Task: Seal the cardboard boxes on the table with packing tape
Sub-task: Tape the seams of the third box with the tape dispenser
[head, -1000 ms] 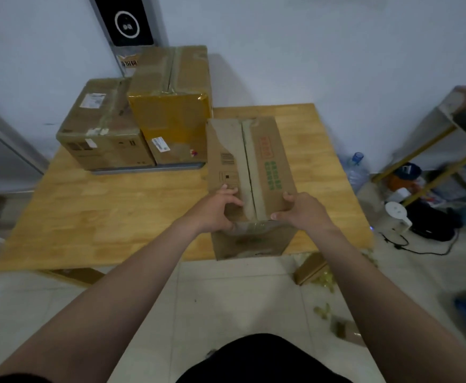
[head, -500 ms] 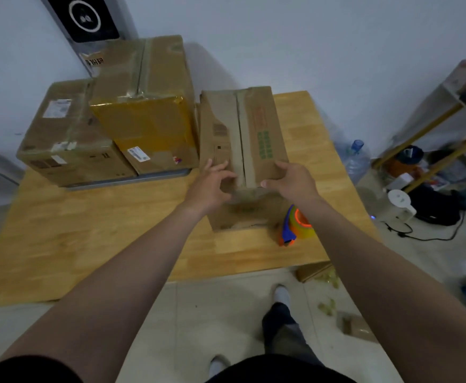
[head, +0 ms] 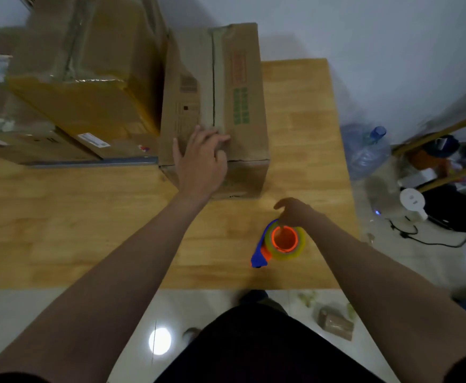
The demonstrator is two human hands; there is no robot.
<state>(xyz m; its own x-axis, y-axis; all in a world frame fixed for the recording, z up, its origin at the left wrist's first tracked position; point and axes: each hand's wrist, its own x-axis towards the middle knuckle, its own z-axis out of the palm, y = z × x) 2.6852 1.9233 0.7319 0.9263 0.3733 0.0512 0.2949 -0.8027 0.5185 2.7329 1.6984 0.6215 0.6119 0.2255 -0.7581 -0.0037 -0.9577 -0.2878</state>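
On the table (head: 60, 217), left of the untaped box (head: 240, 106), stand two more: a labelled box (head: 18, 134) furthest left and a yellow box (head: 88, 100) just beside the untaped box, its top glossy with tape. The left hand (head: 201, 161) lies flat on the untaped box's near end, fingers straight and spread by the seam (head: 214, 92), which shows as a dark slit. Nearer than that box and to its right the tape (head: 298, 250) lies in its blue and orange holder, with the right hand (head: 295, 212) at its far rim. Blur hides whether the fingers have closed on it. The step, I judge, is fetching the tape. Next comes a firm grip on the holder, then the tape's end laid at the seam while the left hand holds the flaps down. Count: three boxes, one tape, two hands.
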